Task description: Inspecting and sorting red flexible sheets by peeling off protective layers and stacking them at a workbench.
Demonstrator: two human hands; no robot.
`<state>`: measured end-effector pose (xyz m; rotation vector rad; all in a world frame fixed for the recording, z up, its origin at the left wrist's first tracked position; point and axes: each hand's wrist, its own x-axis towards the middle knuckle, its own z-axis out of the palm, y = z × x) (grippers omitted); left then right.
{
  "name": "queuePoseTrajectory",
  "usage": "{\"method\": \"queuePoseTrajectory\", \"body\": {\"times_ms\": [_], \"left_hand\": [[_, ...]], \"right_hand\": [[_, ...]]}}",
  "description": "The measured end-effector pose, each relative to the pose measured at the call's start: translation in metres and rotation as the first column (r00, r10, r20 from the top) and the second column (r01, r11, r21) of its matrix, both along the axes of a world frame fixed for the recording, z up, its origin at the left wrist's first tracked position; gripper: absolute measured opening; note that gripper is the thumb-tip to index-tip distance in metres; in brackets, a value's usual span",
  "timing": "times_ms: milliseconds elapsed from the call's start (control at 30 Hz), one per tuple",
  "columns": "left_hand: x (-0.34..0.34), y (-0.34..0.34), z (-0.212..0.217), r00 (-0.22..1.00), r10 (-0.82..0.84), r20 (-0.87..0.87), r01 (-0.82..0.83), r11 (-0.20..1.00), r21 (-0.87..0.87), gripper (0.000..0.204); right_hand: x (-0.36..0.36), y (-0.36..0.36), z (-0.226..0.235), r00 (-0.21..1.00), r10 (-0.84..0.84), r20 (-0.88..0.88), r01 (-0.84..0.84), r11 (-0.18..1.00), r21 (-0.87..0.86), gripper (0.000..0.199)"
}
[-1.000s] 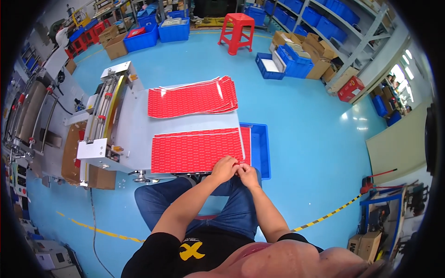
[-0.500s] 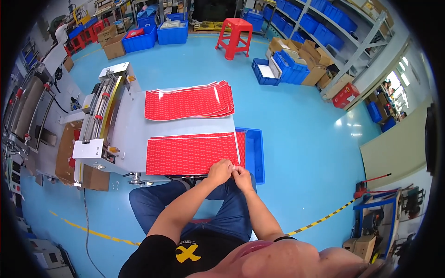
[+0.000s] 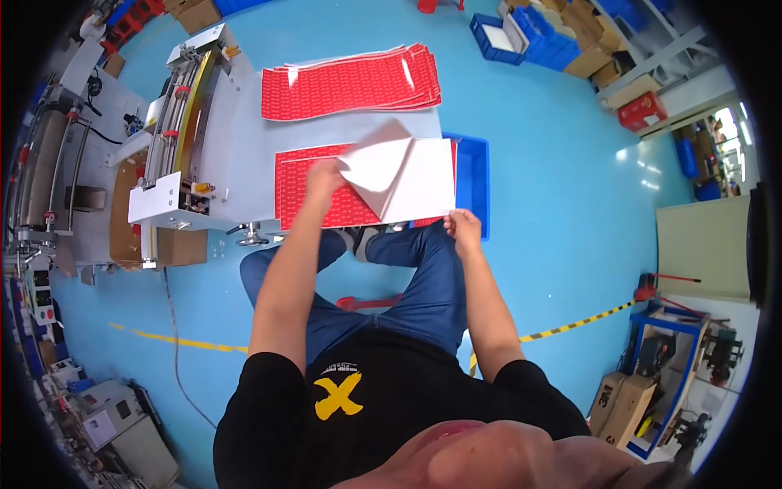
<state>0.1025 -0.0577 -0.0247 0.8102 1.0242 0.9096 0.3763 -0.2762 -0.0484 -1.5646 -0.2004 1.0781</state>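
Note:
My left hand is closed on the left edge of a peeled-back layer, which curls up with its pale underside showing. To the right of that fold lies a bare white sheet. Its near right corner is pinched by my right hand, thumb against fingers. Underneath is a stack of red printed sheets, showing mostly at the left. A second stack of red sheets lies farther away on the same white table.
A roller machine stands at the table's left end. Beyond the right end is a blue bin, partly under the sheets. Blue crates and cartons stand on the floor at the far right. My knees are close below the table's front edge.
Both hands were together at the near right corner of the red sheet. My left hand has moved left, folding a layer back and baring white. The view has tilted down.

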Motion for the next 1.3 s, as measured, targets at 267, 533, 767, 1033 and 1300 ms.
{"method": "queuePoseTrajectory", "body": {"times_ms": [267,533,767,1033,1300], "left_hand": [[-0.107,0.015,0.004,0.866,0.412,0.283,-0.346,0.903,-0.255,0.028],[-0.010,-0.045,0.013,0.841,0.118,0.528,0.038,0.960,-0.276,0.058],[-0.002,-0.078,0.027,0.799,-0.479,-0.365,0.577,0.781,0.238,0.045],[-0.060,-0.047,0.007,0.176,0.400,-0.900,0.696,0.596,0.401,0.058],[-0.096,-0.035,-0.008,0.061,0.331,-0.942,0.627,0.721,0.294,0.071]], "right_hand": [[-0.002,0.005,0.001,0.996,-0.035,-0.078,0.035,0.999,0.000,0.006],[0.005,-0.002,0.007,0.992,0.045,-0.114,-0.051,0.998,-0.045,0.009],[0.010,-0.021,0.026,0.999,-0.029,0.043,0.034,0.992,-0.122,0.012],[-0.063,0.075,0.037,0.135,0.282,0.950,-0.487,0.854,-0.185,0.052],[-0.044,0.096,0.027,-0.252,0.611,0.750,-0.375,0.653,-0.658,0.075]]}}
